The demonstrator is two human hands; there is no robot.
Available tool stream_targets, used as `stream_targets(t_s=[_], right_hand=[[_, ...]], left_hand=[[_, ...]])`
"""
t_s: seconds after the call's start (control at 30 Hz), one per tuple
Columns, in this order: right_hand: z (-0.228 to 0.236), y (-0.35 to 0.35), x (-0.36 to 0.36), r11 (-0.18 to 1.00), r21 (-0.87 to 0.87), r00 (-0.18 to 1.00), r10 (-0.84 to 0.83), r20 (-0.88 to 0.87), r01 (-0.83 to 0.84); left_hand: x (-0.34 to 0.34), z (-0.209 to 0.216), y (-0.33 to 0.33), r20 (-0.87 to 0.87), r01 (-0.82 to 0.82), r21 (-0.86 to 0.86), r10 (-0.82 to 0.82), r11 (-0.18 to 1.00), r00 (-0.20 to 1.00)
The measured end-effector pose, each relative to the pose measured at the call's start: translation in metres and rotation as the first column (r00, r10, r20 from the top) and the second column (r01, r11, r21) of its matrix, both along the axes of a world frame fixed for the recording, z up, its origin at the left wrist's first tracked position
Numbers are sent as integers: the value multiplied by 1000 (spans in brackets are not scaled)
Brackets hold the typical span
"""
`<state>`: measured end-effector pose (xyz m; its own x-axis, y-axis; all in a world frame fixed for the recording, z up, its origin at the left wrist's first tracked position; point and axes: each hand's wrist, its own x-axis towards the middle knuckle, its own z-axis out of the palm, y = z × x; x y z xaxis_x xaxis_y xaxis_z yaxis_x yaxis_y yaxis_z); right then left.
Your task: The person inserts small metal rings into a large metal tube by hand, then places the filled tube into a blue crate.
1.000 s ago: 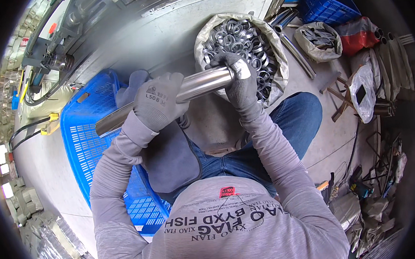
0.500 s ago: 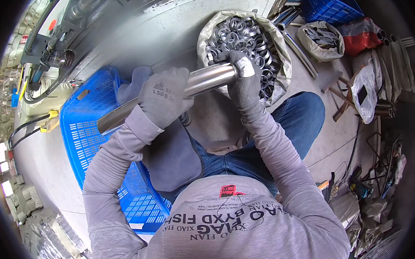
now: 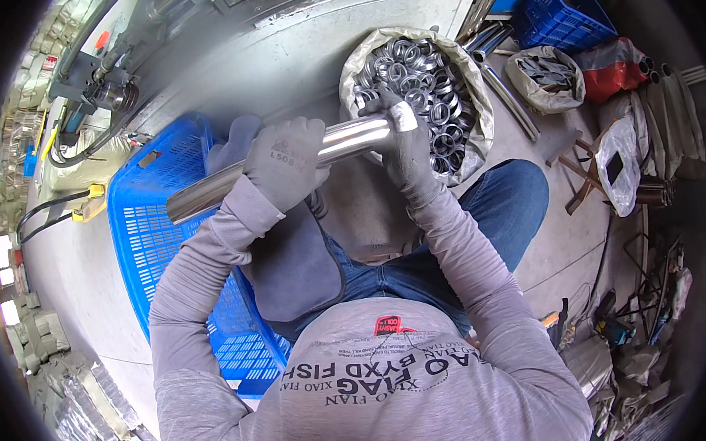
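A shiny metal tube lies slantwise in front of me, its left end lower than its right. My left hand, in a grey glove, is wrapped round the tube near its middle. At the right end is my right hand, also gloved, with white tape on it; its fingers close about the tube's end and hide the rim. Whether a ring sits under those fingers I cannot make out. Just beyond the right hand stands a pale sack full of loose metal rings.
A blue plastic crate stands at my left, beneath the tube's left end. A grey pad covers my left thigh. Farther right are a smaller sack of metal pieces, long tubes on the floor and another blue crate.
My right hand has moved slightly left and now covers more of the tube's right end. My left hand keeps its grip. The whole view has shifted a little.
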<state>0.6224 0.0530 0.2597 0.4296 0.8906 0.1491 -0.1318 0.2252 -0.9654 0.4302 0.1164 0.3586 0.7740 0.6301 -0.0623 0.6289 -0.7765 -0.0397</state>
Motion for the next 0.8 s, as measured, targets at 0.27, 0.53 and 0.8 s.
stream_targets(t_s=[0.27, 0.53, 0.8], right_hand=[[0, -5, 47, 977, 97, 857, -213, 469, 190], [-12, 44, 51, 994, -109, 999, 19, -41, -24], [-104, 48, 144, 518, -639, 541, 349, 765, 569]], left_hand=[[-37, -4, -47, 733, 112, -315, 166, 943, 660], [-58, 33, 61, 868, -159, 292, -191, 943, 459], [-27, 95, 13, 715, -10, -117, 91, 993, 693]])
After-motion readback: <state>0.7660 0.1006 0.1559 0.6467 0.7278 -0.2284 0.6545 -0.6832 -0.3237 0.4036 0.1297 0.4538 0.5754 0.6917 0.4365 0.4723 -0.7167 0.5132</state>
